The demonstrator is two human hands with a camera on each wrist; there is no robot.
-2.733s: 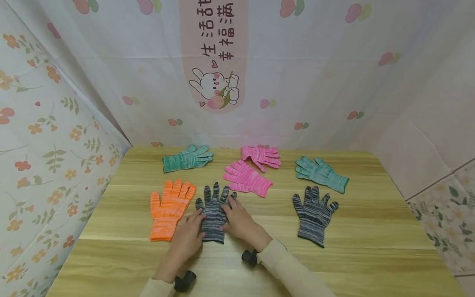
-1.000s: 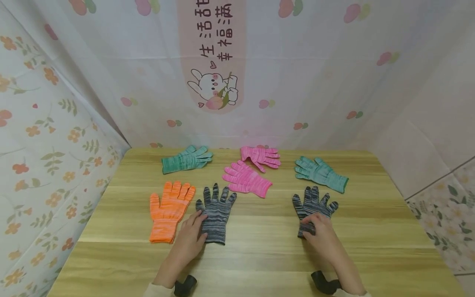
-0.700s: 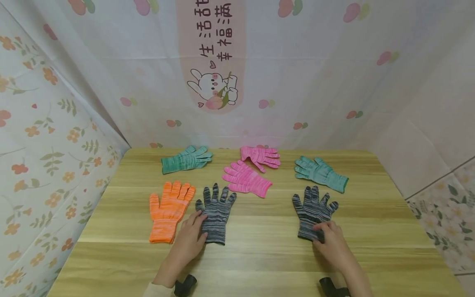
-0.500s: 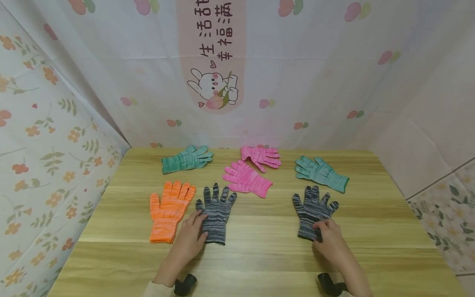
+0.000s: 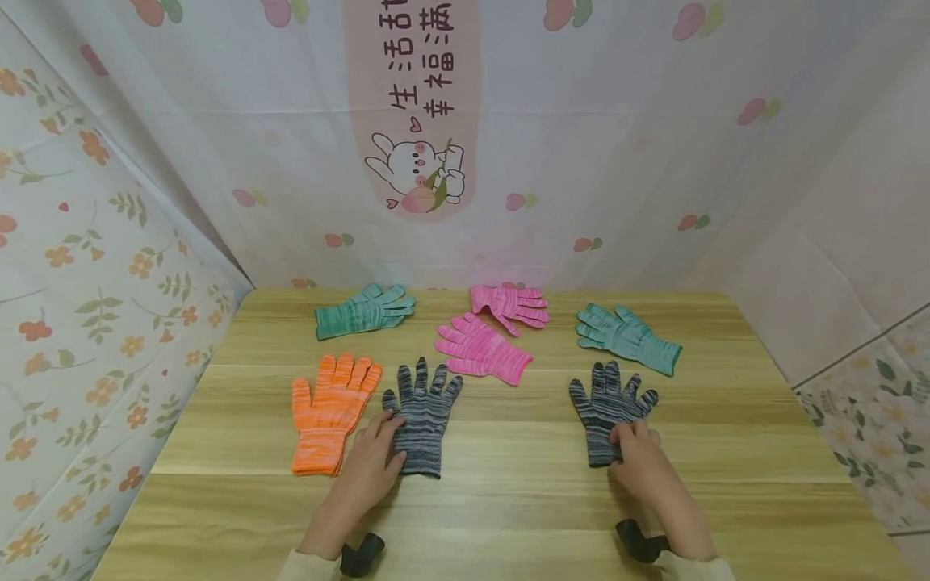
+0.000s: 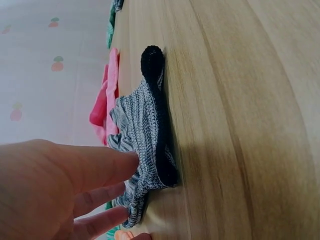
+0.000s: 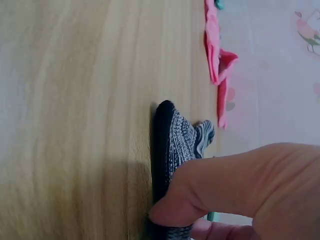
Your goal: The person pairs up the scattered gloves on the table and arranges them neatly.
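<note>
Two grey-and-black striped knit gloves lie flat on the wooden table. My left hand [image 5: 370, 464] rests at the left edge of the left grey glove [image 5: 423, 428], its fingers and thumb fairly straight. In the left wrist view, that thumb touches the glove's knit near the dark cuff. Over at the right, my right hand [image 5: 641, 461] pinches the right grey glove [image 5: 610, 407] near its cuff, covering the cuff's right side. The right wrist view has the thumb bent over the dark cuff edge [image 7: 162, 145], with the other fingers mostly hidden behind it.
An orange glove [image 5: 336, 415] lies just left of the left grey glove. Further back are two pink gloves [image 5: 483, 349], partly overlapping, with a green glove [image 5: 365, 311] to the left and another green glove [image 5: 629, 340] to the right. A printed curtain [image 5: 603, 145] hangs behind the table [image 5: 508, 508].
My right hand has left the left grey glove for the right one. Lately it has shifted that glove's cuff slightly and turned the glove a little. The left hand has stayed in place.
</note>
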